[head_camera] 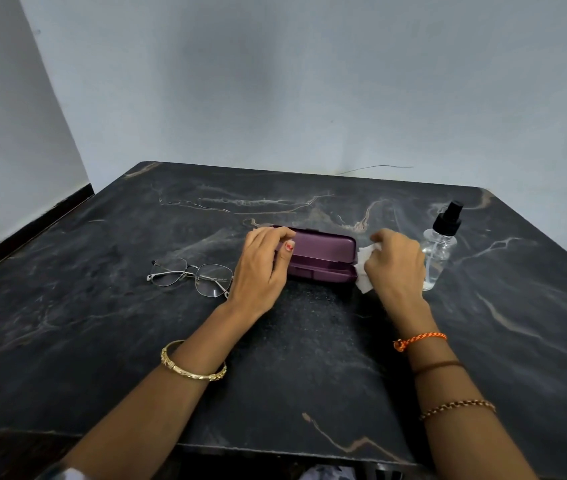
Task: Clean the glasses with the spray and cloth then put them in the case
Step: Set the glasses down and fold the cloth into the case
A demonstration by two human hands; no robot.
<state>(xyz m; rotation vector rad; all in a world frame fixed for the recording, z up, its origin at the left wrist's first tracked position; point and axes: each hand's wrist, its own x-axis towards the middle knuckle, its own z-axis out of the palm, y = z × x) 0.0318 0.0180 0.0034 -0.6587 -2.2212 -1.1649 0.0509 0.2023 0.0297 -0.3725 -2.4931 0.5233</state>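
Big dark marble surface (102, 341) carries everything, w/ a pale wall behind. Purple glasses case (320, 258) sits mid-surface, lid down as far as I can tell. Left hand (261, 265) is on the case's left end, fingers curled over the top edge, thumb at the front: gripping it. Right hand (396, 261) is at the case's right end, fingers bunched round a white cloth (365, 268), pinching it.

Clear spray bottle (439, 251), black pump top, stands upright just beside that right hand, touching or nearly so. Risk no. 1, I'd say: a quick pull-back w/ the cloth knocks the bottle over, maybe rolling toward the edge.

Wire-frame glasses (192, 277) lie left of the case, arms folded, right by the left wrist, lenses near the stone. Risk no. 2: sliding the case or swinging that forearm shoves them across the marble & scratches a lens. They're not in the case yet.
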